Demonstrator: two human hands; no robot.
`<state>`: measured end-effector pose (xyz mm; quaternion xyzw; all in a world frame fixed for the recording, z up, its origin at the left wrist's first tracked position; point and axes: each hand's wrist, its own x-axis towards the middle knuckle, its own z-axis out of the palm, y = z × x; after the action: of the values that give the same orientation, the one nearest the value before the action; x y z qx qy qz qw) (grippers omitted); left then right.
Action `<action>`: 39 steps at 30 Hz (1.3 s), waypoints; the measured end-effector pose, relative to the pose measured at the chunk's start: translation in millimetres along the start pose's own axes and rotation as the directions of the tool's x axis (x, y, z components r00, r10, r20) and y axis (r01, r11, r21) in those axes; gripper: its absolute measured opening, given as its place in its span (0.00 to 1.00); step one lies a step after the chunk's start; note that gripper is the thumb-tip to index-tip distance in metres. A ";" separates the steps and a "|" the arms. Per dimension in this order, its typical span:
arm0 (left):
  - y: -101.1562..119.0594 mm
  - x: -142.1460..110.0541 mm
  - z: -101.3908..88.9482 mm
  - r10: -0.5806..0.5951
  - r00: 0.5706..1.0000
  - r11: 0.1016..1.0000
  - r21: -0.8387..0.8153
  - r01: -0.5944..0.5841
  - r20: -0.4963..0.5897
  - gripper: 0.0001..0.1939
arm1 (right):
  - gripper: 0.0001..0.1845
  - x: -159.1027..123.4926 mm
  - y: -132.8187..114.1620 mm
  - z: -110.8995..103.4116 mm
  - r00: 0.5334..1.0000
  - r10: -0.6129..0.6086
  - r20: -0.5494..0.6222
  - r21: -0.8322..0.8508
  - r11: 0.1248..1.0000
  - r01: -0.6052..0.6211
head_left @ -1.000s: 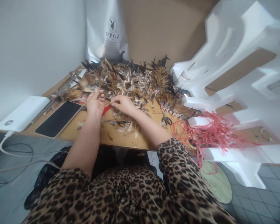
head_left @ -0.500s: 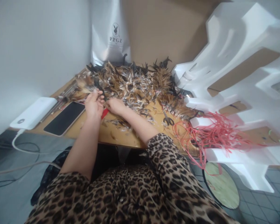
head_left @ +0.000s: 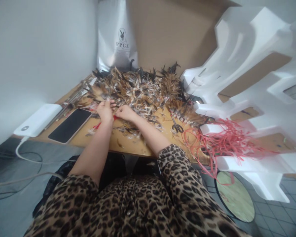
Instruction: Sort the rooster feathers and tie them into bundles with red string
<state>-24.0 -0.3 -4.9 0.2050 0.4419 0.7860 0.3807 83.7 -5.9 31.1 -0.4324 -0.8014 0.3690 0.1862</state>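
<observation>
My left hand (head_left: 106, 110) is closed, its fingers curled at the base of some brown and dark feathers (head_left: 98, 92) that fan up and to the left. Its fingertips partly hide what they hold. Close by on the right, my right hand (head_left: 125, 113) pinches a red ribbon (head_left: 115, 117) beside my left wrist. Another bit of the red strip shows left of that wrist. Beyond both hands spreads a large heap of brown, white and black feathers (head_left: 138, 89). Loose feather scraps lie under and in front of my right hand.
Scissors (head_left: 177, 125) lie to the right, near a tangle of red strips (head_left: 227, 140) on white foam packing (head_left: 251, 75). On the left are a phone (head_left: 70, 125), a white power bank (head_left: 38, 119) with a cable, and thin sticks (head_left: 75, 90). A silver bag (head_left: 115, 36) stands behind.
My right hand went left towards the left hand, then slightly back right, still at the red ribbon. My left hand has shifted right and turned. The view has swung slightly.
</observation>
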 end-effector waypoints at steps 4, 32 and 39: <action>-15.5 4.6 -6.2 0.033 0.999 0.997 0.068 -0.035 0.028 0.09 | 0.09 -3.7 2.2 -2.4 0.999 0.026 0.035 0.134 0.990 -0.031; 15.8 -36.2 12.8 -0.031 0.962 0.999 0.022 0.026 0.271 0.08 | 0.04 -72.3 41.2 -71.5 0.973 0.213 -0.084 0.895 0.446 -0.021; 27.5 -73.8 46.1 -0.522 0.645 0.843 0.227 0.487 0.558 0.05 | 0.06 -81.2 46.8 -75.1 0.965 0.175 -0.193 0.870 0.485 0.086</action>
<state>41.1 -41.8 43.8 0.3221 0.3590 0.5293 0.6980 201.2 -24.4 47.1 -0.3424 -0.4604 0.6697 0.4715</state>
